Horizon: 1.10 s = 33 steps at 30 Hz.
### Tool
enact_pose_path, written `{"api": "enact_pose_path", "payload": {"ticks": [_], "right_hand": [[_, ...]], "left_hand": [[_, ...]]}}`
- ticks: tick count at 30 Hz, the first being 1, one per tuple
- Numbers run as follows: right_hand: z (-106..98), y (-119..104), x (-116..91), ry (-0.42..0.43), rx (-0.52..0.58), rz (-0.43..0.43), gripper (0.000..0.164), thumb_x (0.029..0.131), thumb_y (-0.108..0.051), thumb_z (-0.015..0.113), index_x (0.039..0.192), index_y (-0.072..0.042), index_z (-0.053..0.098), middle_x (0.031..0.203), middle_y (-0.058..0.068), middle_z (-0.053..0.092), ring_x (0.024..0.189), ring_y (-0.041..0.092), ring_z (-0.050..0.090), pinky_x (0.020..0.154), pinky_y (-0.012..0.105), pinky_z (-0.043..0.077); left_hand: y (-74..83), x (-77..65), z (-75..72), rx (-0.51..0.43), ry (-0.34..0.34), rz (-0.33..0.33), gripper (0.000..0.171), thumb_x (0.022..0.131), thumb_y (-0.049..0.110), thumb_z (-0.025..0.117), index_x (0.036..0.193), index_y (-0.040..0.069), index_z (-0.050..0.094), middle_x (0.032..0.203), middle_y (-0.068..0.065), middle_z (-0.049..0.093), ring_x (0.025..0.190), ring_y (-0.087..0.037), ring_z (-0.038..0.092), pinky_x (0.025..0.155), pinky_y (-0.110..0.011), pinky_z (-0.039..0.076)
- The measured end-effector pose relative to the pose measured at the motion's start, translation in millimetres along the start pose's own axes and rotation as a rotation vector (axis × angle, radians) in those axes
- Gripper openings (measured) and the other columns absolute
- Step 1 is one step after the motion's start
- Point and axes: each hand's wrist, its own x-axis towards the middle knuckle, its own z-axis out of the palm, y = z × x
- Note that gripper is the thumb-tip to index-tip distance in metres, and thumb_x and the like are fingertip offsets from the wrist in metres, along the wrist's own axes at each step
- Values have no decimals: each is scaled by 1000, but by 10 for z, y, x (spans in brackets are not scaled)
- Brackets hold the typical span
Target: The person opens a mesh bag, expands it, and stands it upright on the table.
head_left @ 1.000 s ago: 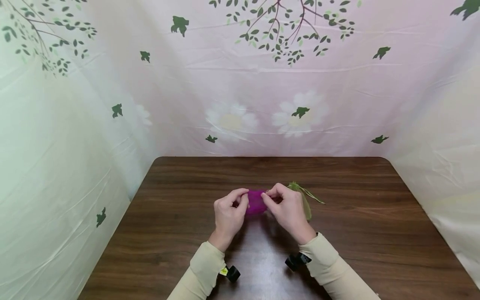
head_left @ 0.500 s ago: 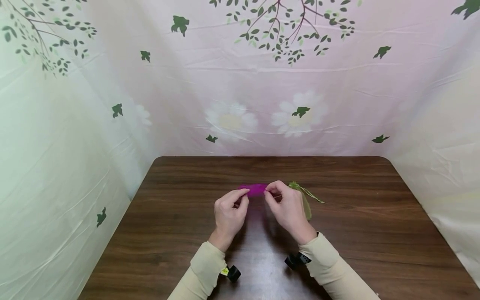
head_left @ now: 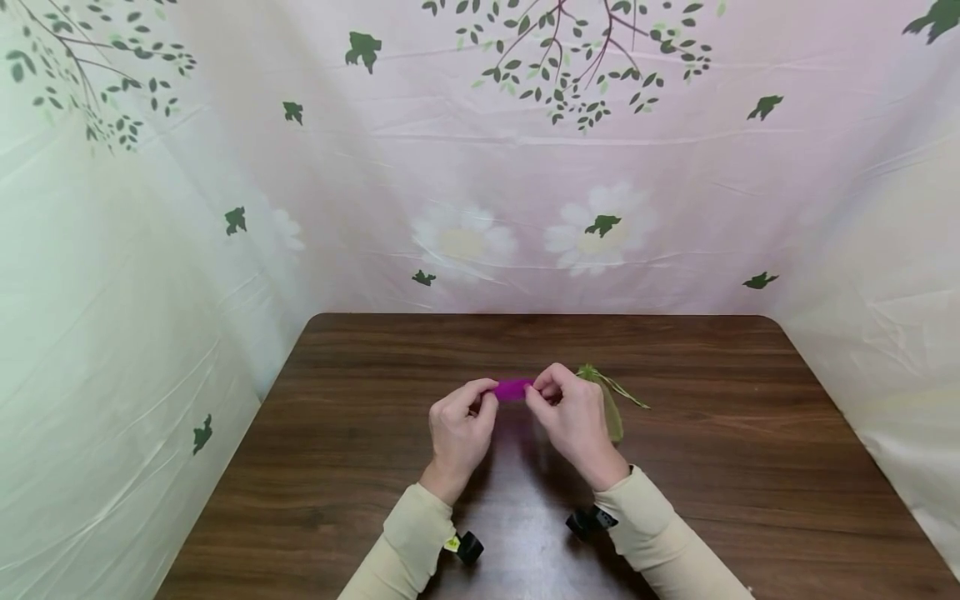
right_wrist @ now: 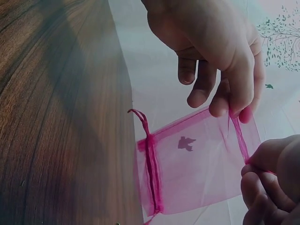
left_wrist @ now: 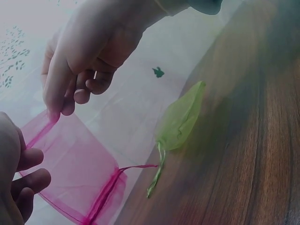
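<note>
A sheer magenta drawstring pouch [head_left: 513, 390] is stretched between my two hands above the table. My left hand [head_left: 459, 421] pinches one corner of it between thumb and fingers. The other corner is pinched by my right hand [head_left: 577, 421]. In the right wrist view the pouch [right_wrist: 197, 159] hangs from its folded edge, with the gathered drawstring end downward and a cord loop sticking out. Nothing shows inside the see-through fabric. A green drawstring pouch [head_left: 613, 415] lies on the table just beyond my right hand, which partly hides it; the left wrist view shows this green pouch [left_wrist: 180, 119] whole.
The dark wood-grain table [head_left: 337, 433] spreads around both hands. Pale cloth with printed leaves and flowers [head_left: 461, 242] hangs behind it and at both sides. A small black camera [head_left: 470, 547] is strapped at the left wrist, another black camera [head_left: 581, 525] at the right.
The magenta pouch flipped up away from me, then swung back down and now looks narrower than a second ago. Both hands stay almost in place. The green pouch has not moved.
</note>
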Motion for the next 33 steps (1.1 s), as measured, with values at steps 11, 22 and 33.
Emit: {"api": "enact_pose_path", "payload": {"ticks": [11, 22, 33], "right_hand": [[11, -29, -6, -10, -37, -6, 11, 85, -4, 80, 87, -9, 70, 69, -3, 70, 58, 6, 61, 53, 24, 51], [18, -14, 3, -31, -15, -4, 14, 84, -2, 81, 87, -8, 70, 76, 3, 74, 67, 14, 72, 58, 30, 59], [43, -2, -18, 26, -90, -27, 21, 79, -3, 83, 80, -12, 64, 69, -2, 70, 58, 11, 63, 52, 30, 50]], "left_hand": [[-35, -29, 7, 145, 37, 18, 18, 82, 1, 73, 96, 10, 81, 67, 7, 69, 51, -4, 56, 48, -21, 46], [-35, -8, -7, 135, 22, -2, 15, 85, 2, 75, 96, 9, 83, 75, 2, 73, 57, -7, 60, 52, -22, 49], [-59, -30, 41, 147, 68, 37, 17, 80, -2, 76, 92, 9, 80, 67, 5, 67, 53, -6, 57, 48, -23, 45]]}}
